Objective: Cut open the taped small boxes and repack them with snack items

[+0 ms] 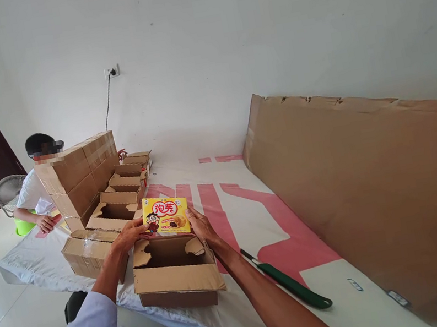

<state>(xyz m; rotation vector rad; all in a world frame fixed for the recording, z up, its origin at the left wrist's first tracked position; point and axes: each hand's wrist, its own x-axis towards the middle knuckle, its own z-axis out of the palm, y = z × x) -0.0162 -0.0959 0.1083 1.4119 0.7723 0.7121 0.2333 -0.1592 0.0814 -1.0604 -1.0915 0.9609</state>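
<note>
A yellow snack box [166,215] with red lettering and a cartoon figure is held between my two hands. My left hand [130,235] grips its left edge, and my right hand [201,225] grips the right edge. It stands tilted toward me over the far side of an open cardboard carton [177,278]. That carton's near flap is folded outward, and torn flaps show at both ends. What lies in its dark interior I cannot make out. Right of my right forearm, a green-handled knife [293,284] lies on the table cover.
Behind my left hand sits a taped carton [90,253], with a row of open cartons [115,210] beyond it. Stacked closed cartons [81,178] partly hide another person [36,188]. A large cardboard sheet [365,189] leans on the right along the white-and-red table cover [248,220].
</note>
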